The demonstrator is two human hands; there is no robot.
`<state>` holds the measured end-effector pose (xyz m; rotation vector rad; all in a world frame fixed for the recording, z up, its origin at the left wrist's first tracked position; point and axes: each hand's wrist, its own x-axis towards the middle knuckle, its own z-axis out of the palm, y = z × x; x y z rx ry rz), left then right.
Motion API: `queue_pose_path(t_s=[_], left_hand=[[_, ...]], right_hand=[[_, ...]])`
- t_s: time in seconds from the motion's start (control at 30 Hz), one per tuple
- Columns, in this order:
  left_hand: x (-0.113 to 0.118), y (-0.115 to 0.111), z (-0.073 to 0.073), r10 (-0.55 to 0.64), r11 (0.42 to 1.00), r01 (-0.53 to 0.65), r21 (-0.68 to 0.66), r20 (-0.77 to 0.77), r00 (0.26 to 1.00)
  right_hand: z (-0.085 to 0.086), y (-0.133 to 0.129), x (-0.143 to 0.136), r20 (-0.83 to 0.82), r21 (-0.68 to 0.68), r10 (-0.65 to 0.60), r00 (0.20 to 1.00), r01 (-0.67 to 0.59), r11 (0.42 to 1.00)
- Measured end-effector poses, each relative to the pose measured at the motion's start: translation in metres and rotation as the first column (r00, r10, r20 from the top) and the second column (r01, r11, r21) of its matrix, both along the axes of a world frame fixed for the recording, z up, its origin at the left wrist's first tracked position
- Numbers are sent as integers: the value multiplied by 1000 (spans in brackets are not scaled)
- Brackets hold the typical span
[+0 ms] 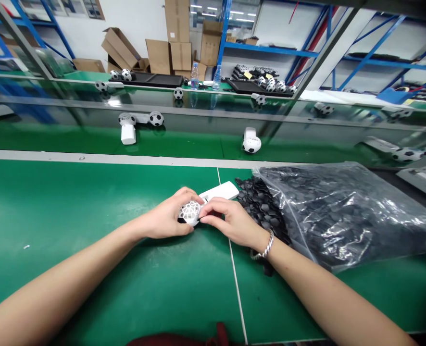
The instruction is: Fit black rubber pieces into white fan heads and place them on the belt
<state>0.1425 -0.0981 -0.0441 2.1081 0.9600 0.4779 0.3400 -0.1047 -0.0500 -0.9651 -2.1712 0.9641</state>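
Note:
A white handheld fan [220, 191] with a round, football-patterned grille head lies on the green table, its handle pointing up and to the right. Around the head's left side curls my left hand [169, 214], thumb low and fingers over the top. My right hand [231, 218] pinches at the head's right edge, where a small dark piece shows between the fingertips, probably one of the black pieces. Just beyond that hand, a heap of small black plastic pieces [261, 202] spills from a clear plastic bag [346, 216] full of them.
Behind a pale rail [126, 157] runs a green conveyor belt [191, 142] carrying several football-headed white fans, among them one fan [252, 141] right of centre. On the far bench stand two bottles [194, 77] and black trays [155, 80]. Cardboard boxes [180, 55] are stacked behind.

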Motion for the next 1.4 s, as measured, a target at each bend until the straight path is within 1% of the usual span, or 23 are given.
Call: queue_pose_path(t_s=[0.13,0.3,0.37,0.47,0.6,0.67,0.7,0.77,0.83,0.87,0.93,0.97,1.0,1.03,1.07,1.13,1.2,1.3,1.33,1.4], left_hand=[[3,-2,-1,20,1000,-20,10,13,1000],[10,-5,-4,132,991,-133,27,38,990],[12,-6,-5,163,986,-165,40,50,985],[14,-7,-7,186,981,-189,42,67,980],[18,-11,-10,231,970,-237,50,98,968],[20,-13,-9,246,965,-254,59,118,962],[21,-14,-8,245,966,-253,56,125,962],[22,-9,-4,228,972,-234,38,123,966],[22,7,2,226,973,-229,17,106,968],[22,20,5,241,970,-244,20,101,965],[23,56,10,305,945,-314,90,98,947],[25,78,11,350,919,-361,157,95,932],[28,100,11,399,880,-408,242,88,913],[32,121,10,454,830,-454,324,79,888],[35,140,6,486,795,-480,370,86,870],[42,171,-5,519,754,-510,413,101,849],[48,189,-21,530,740,-520,426,105,841],[52,196,-44,521,742,-502,444,90,849],[52,196,-49,513,747,-491,449,80,854],[51,196,-54,500,751,-463,470,52,865]], right_hand=[[-3,0,-3,-35,-57,-1,999,-1,998],[-6,0,-2,-13,12,-36,999,36,999],[-6,1,-2,-14,10,-50,999,50,999],[-8,4,-2,-21,-17,-82,996,81,997],[-13,3,-6,11,-78,-153,988,153,985],[-11,1,-7,26,-90,-180,983,182,979],[-6,1,-6,33,-101,-174,984,176,979],[8,8,0,55,-120,-133,990,138,983],[27,25,15,95,-84,-139,986,147,986],[37,38,27,124,-30,-196,973,201,979],[53,71,60,198,107,-369,908,354,929],[59,89,78,257,152,-496,830,472,868],[62,107,98,334,189,-610,718,583,790],[64,125,117,362,213,-675,643,648,732],[63,142,136,377,233,-718,585,691,685],[58,171,167,408,263,-777,479,753,603],[48,195,189,446,269,-801,400,793,546],[27,220,206,504,264,-799,328,823,503],[20,225,207,518,262,-796,314,827,497],[9,231,206,538,265,-790,295,830,490]])
